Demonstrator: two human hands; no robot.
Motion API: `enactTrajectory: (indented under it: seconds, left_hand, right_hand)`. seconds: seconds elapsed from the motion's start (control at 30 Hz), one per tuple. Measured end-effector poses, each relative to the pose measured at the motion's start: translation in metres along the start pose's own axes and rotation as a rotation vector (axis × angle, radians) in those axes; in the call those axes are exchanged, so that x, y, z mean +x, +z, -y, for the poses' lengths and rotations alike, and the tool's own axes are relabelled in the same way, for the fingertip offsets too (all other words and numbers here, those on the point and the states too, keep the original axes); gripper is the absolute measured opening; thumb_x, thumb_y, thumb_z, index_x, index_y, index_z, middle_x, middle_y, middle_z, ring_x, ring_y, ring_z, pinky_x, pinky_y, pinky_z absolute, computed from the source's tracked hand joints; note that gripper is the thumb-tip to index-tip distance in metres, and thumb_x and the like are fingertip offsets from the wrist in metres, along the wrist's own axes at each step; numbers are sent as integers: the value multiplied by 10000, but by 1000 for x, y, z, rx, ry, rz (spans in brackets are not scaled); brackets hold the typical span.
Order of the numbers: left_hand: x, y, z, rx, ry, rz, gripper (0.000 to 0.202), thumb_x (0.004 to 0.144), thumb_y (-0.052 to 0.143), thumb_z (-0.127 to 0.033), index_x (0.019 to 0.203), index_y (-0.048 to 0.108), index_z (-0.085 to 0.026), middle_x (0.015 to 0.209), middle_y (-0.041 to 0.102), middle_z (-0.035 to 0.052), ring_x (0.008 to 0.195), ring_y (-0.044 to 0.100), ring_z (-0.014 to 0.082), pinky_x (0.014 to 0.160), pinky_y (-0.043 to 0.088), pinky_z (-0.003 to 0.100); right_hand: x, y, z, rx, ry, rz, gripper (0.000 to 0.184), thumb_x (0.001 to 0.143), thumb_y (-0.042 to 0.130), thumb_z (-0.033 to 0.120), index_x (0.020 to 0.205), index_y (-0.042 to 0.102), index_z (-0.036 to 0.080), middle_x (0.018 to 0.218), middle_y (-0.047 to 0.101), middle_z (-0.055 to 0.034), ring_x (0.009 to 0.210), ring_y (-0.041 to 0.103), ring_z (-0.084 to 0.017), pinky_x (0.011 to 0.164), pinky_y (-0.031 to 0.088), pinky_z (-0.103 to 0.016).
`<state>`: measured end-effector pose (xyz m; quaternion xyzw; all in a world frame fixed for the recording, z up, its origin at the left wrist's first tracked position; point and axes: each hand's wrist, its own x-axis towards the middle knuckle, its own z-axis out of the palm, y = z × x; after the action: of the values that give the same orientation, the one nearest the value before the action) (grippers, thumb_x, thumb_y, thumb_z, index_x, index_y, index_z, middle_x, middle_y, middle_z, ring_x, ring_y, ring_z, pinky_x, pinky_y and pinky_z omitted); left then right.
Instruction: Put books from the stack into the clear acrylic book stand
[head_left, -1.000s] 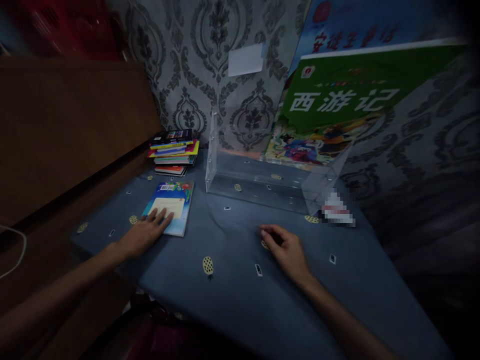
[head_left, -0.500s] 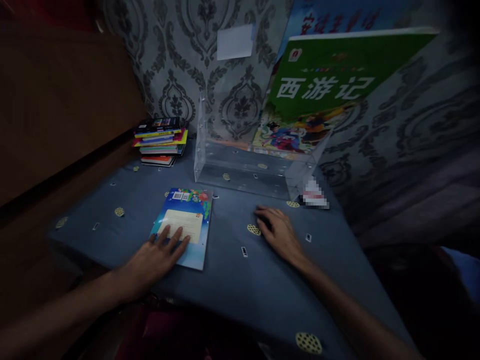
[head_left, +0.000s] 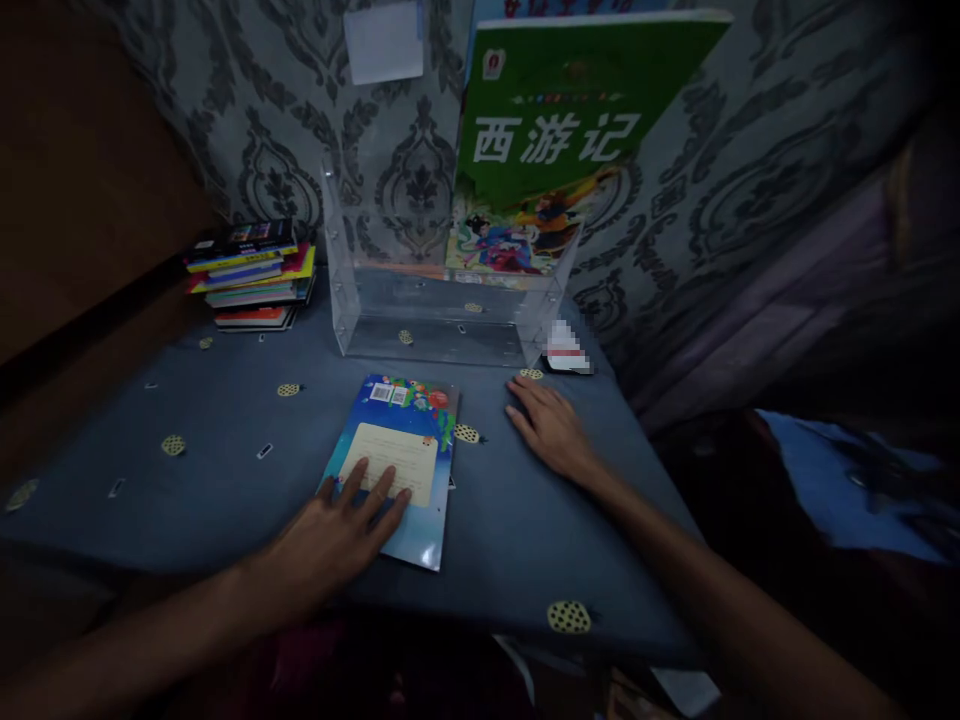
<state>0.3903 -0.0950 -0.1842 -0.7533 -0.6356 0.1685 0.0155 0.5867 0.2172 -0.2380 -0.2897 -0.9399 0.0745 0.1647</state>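
Note:
A blue book (head_left: 420, 535) lies flat on the table, its back cover with a barcode and cream text panel facing up. My left hand (head_left: 341, 530) rests on its lower left part, fingers spread. To the right, my right hand (head_left: 551, 425) lies on the tablecloth with its fingers stretched forward, holding nothing. Beyond both hands stands a clear acrylic book rack (head_left: 431, 342). In its right part a green book (head_left: 555, 85) leans upright, with a blue book (head_left: 592, 8) partly hidden behind it.
On the table's far left is a stack of several books (head_left: 251, 270). A small blurred-out white object (head_left: 566, 348) sits by the rack's right end. The blue patterned tablecloth (head_left: 225, 500) covers the table; patterned wallpaper (head_left: 277, 180) with a white paper (head_left: 384, 45) rises behind.
The view has turned to the right, so rack and stack appear further left. My left hand stays on the blue book. My right hand's fingers have straightened out on the cloth.

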Motion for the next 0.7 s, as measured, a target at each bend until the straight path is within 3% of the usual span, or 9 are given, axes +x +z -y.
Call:
enactTrajectory:
  seconds: [0.13,0.27,0.37,0.53,0.7]
  left_hand:
    - [-10,7,26,2,77,-79,842,878,611,-120,1608,231,-297,1647,319,100,1518,270,386,1091,448,531]
    - [-17,4,76,-71,238,-110,767,962,539,-197,1619,167,-333,1659,302,22,1559,193,285,1208,310,467]
    - [-19,3,106,-152,284,-124,732,983,495,-205,1612,163,-377,1660,294,0,1560,198,239,1242,239,444]
    - [-14,4,119,-175,228,-96,723,969,488,-155,1587,231,-428,1674,238,16,1543,252,261,1252,191,514]
    - [-3,0,124,-106,196,-61,823,932,465,-35,1571,212,-487,1681,208,-4,1539,261,286,1232,210,585]
  right_hand:
    - [-15,-11,-18,-89,123,-36,499,1000,374,378,1391,568,135,1497,542,-165,1398,499,-310,1139,407,-546]
    - [-19,-17,-17,-128,205,-44,474,986,401,350,1358,592,127,1476,558,-182,1374,521,-328,1122,415,-560]
    - [-17,-18,-10,-77,173,-64,427,963,437,311,1293,640,131,1428,596,-198,1353,537,-355,1114,405,-601]
    - [-8,-13,19,244,-54,-5,404,949,470,266,1309,642,203,1364,659,-129,1311,582,-304,1109,451,-552]
    - [7,-10,56,446,-105,33,400,921,490,189,1283,660,200,1281,709,-111,1217,646,-275,1068,498,-507]
